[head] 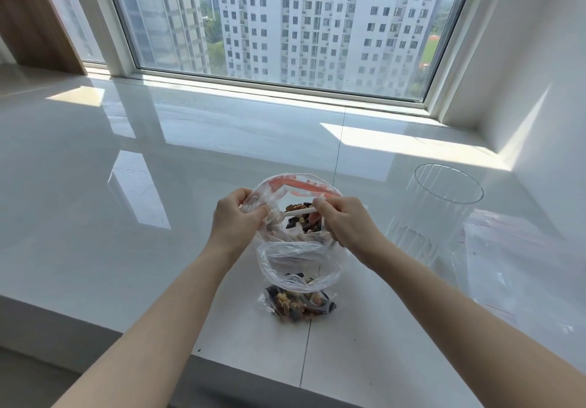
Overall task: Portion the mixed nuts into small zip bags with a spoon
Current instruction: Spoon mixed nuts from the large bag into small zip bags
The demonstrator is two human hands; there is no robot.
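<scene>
Open zip bag (298, 217) (nuts (301, 214) apparently inside)

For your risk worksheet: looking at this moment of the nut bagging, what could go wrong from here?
1. The left hand pinches only one edge of the zip bag; it may sag and spill nuts.
2. The spoon in the right hand could tip nuts onto the counter.

Two bare forearms rise from the lower corners of the frame toward its middle, no sleeve showing on either; the left hand (234, 217) and right hand (344, 223) wear no gloves, rings, watch or bracelet
</scene>
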